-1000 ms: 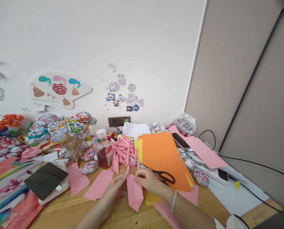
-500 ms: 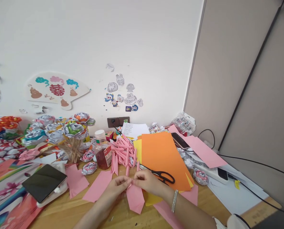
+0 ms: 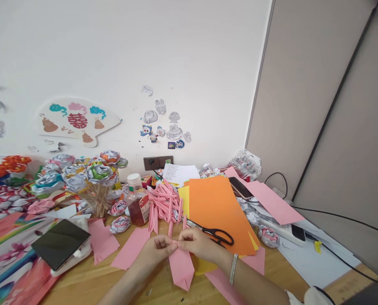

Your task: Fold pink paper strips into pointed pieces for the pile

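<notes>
Both hands meet at the upper end of a folded pink paper strip (image 3: 181,267), whose pointed end hangs toward me above the wooden table. My left hand (image 3: 155,253) is closed, thumb and fingers pinching the paper's edge. Pressed close beside it, my right hand (image 3: 199,243) pinches the same edge; a sparkly bracelet circles that wrist. The fingertips cover the top of the paper. Just beyond lies a heap of folded pink paper strips (image 3: 165,200). Black-handled scissors (image 3: 219,235) rest on orange paper (image 3: 216,203) next to my right hand.
A bottle of red liquid (image 3: 138,207) stands left of the heap. Paper flowers (image 3: 100,173) on sticks crowd the left back. A dark tablet (image 3: 61,244) lies front left, pink sheets (image 3: 134,248) nearby. A phone (image 3: 240,187), cables and white paper (image 3: 319,258) occupy the right.
The pink paper's pointed end has swung slightly toward me and right, showing a fold at its tip. Both hands keep their pinch at its upper end. The camera view has shifted slightly.
</notes>
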`<state>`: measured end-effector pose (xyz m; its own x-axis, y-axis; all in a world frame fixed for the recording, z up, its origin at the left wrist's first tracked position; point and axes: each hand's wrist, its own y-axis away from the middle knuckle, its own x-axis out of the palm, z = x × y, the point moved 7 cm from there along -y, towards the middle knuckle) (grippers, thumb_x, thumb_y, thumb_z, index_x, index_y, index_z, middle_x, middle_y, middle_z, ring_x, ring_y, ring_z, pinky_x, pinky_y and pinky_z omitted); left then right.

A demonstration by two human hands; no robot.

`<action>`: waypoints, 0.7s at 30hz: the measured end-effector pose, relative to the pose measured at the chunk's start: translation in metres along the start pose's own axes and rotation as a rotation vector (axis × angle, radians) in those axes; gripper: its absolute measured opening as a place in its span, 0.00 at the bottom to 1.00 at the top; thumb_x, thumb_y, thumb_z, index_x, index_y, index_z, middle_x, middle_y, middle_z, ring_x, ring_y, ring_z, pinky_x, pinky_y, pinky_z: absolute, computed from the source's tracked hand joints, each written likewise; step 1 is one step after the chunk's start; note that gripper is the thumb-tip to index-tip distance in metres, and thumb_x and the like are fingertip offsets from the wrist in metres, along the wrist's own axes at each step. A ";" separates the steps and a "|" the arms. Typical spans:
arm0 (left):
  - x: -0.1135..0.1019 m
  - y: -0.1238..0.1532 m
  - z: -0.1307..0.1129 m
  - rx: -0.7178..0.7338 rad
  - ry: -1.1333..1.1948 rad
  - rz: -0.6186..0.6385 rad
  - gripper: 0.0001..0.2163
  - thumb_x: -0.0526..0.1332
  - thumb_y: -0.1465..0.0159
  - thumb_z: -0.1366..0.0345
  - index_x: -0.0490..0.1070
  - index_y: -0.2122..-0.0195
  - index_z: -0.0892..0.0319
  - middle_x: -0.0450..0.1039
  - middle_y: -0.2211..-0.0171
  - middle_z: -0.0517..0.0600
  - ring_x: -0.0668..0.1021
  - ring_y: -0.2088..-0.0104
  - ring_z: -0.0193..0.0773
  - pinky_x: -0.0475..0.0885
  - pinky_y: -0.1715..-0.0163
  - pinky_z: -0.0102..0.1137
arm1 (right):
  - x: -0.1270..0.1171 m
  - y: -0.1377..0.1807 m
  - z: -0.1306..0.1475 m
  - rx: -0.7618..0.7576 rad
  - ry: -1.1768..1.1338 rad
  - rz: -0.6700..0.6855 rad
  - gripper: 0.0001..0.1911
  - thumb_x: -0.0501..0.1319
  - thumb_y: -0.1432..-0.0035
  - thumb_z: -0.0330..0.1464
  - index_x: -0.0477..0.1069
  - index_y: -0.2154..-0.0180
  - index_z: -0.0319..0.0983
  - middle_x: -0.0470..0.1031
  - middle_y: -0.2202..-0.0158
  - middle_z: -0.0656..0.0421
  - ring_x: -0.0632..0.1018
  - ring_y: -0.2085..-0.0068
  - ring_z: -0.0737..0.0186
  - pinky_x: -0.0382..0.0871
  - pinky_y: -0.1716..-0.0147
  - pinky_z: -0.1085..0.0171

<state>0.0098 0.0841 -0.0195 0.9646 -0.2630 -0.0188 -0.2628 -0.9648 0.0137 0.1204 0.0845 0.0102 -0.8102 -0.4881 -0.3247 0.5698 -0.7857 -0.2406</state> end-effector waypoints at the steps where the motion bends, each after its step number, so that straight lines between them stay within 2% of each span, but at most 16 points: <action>1: 0.000 0.000 -0.001 0.001 -0.012 0.003 0.12 0.67 0.55 0.58 0.71 0.78 0.62 0.73 0.80 0.46 0.70 0.78 0.32 0.62 0.77 0.24 | 0.000 0.000 -0.001 -0.003 -0.009 -0.002 0.15 0.56 0.48 0.36 0.58 0.82 0.36 0.54 0.81 0.66 0.57 0.78 0.72 0.48 0.80 0.71; 4: 0.001 0.001 -0.004 0.004 -0.063 -0.008 0.13 0.67 0.55 0.57 0.70 0.77 0.62 0.73 0.79 0.46 0.71 0.77 0.33 0.62 0.76 0.25 | -0.001 -0.001 -0.004 -0.010 -0.006 -0.007 0.15 0.56 0.48 0.37 0.57 0.81 0.36 0.53 0.81 0.66 0.56 0.78 0.72 0.48 0.80 0.71; 7: 0.002 0.002 -0.003 -0.011 -0.114 -0.021 0.15 0.66 0.56 0.55 0.69 0.79 0.62 0.69 0.82 0.44 0.69 0.80 0.31 0.61 0.80 0.24 | -0.001 -0.001 -0.007 -0.007 0.061 -0.009 0.15 0.55 0.48 0.34 0.55 0.82 0.37 0.52 0.81 0.66 0.56 0.78 0.72 0.47 0.80 0.71; 10: 0.005 0.003 0.000 -0.033 -0.164 -0.012 0.16 0.65 0.56 0.53 0.65 0.81 0.61 0.65 0.86 0.41 0.67 0.84 0.30 0.58 0.83 0.24 | 0.000 0.000 -0.008 -0.030 0.253 -0.029 0.15 0.55 0.49 0.30 0.52 0.83 0.37 0.51 0.82 0.67 0.55 0.79 0.73 0.46 0.80 0.70; 14: 0.012 0.006 0.009 -0.099 -0.185 0.032 0.18 0.65 0.57 0.51 0.61 0.81 0.59 0.64 0.88 0.41 0.67 0.87 0.31 0.59 0.86 0.25 | 0.007 0.001 -0.002 -0.144 0.488 0.000 0.15 0.54 0.51 0.27 0.51 0.84 0.37 0.53 0.84 0.67 0.56 0.80 0.73 0.45 0.80 0.69; 17: 0.016 0.008 0.014 -0.148 -0.191 0.075 0.19 0.64 0.58 0.48 0.60 0.81 0.58 0.63 0.91 0.40 0.65 0.90 0.30 0.55 0.88 0.24 | 0.011 0.001 -0.001 -0.182 0.489 0.045 0.15 0.53 0.52 0.25 0.49 0.85 0.37 0.52 0.85 0.67 0.55 0.81 0.73 0.45 0.81 0.70; 21: 0.018 0.008 0.017 -0.158 -0.241 0.124 0.20 0.62 0.57 0.46 0.59 0.81 0.58 0.59 0.94 0.38 0.61 0.91 0.27 0.48 0.89 0.23 | 0.012 0.001 -0.005 -0.160 0.409 0.093 0.15 0.52 0.54 0.24 0.47 0.85 0.37 0.50 0.85 0.67 0.55 0.81 0.73 0.45 0.82 0.70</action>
<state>0.0242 0.0714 -0.0365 0.8875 -0.3909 -0.2438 -0.3529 -0.9170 0.1857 0.1116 0.0796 0.0014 -0.6515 -0.3385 -0.6790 0.6780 -0.6613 -0.3208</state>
